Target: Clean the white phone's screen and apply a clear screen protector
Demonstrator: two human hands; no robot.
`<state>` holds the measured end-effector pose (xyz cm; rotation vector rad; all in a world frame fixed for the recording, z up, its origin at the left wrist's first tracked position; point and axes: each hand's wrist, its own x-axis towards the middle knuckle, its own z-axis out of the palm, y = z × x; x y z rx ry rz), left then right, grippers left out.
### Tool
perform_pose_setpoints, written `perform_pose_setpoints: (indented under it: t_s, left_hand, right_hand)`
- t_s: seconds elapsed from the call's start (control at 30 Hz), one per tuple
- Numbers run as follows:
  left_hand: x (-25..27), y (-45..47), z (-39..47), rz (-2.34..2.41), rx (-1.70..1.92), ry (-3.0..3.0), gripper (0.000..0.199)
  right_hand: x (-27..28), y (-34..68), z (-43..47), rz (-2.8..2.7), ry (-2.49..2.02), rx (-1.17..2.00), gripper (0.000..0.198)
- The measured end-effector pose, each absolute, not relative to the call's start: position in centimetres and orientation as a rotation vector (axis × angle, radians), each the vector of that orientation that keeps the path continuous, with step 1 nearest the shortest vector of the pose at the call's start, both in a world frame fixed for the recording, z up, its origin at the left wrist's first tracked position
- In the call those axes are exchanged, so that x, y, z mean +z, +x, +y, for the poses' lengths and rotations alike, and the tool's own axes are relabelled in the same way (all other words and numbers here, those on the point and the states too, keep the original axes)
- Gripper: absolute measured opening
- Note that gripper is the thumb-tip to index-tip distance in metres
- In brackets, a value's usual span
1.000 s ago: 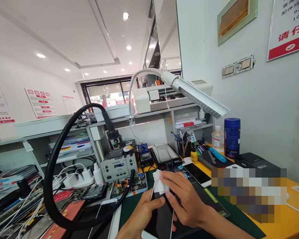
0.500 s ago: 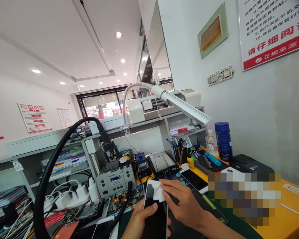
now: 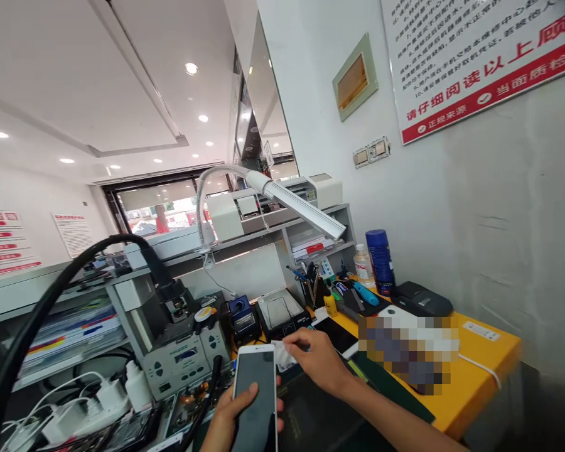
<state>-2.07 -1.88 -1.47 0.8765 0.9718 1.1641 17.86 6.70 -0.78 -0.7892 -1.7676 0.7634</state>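
Phone: under the thumb of the left hand. Tissue: at the fingertips of the right hand. Second phone: beyond those fingertips, rightward. Control unit: beyond that thumb, leftward.

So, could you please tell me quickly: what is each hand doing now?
Left hand: closed, holding the white-framed rectangular smartphone with dark screen.
Right hand: half-closed by the crumpled white tissue; gripping cannot be told.

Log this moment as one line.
Left hand: holding white-framed, dark-screened rectangular phone | right hand: pinching crumpled white tissue beside it | nearby: second white-framed phone
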Motion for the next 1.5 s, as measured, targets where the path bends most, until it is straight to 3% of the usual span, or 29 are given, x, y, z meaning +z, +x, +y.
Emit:
perform_pose_setpoints:
  t_s: [0.23, 0.4, 0.7, 0.93, 1.17, 1.5]
  left_hand:
    - [0.0, -1.3, -2.6, 0.994, 1.216, 0.789, 0.045]
    - [-0.1, -0.7, -2.7, 1.012, 1.21, 0.697, 0.039]
    - [-0.4, -0.7, -2.5, 0.996, 1.162, 0.553, 0.05]
    - [-0.4, -1.1, -2.5, 0.914, 1.176, 0.469, 0.05]
    - [-0.4, -0.6, -2.5, 0.989, 1.211, 0.387, 0.05]
    - [-1.2, -0.7, -2.0, 1.061, 1.196, 0.419, 0.042]
  right_hand:
    - [-0.1, 22.2, 11.4, -1.682, -1.117, 0.65, 0.03]
    - [-0.5, 24.8, 13.6, -1.728, -1.324, 0.62, 0.02]
    - [-0.4, 24.5, 12.8, -1.705, -1.41, 0.475, 0.029]
    - [-0.4, 19.9, 8.7, -1.971, -1.115, 0.949, 0.052]
    - [-0.9, 17.8, 5.6, -2.063, -0.958, 1.54, 0.053]
    - [-1.4, 17.5, 5.2, -2.118, -0.893, 1.681, 0.046]
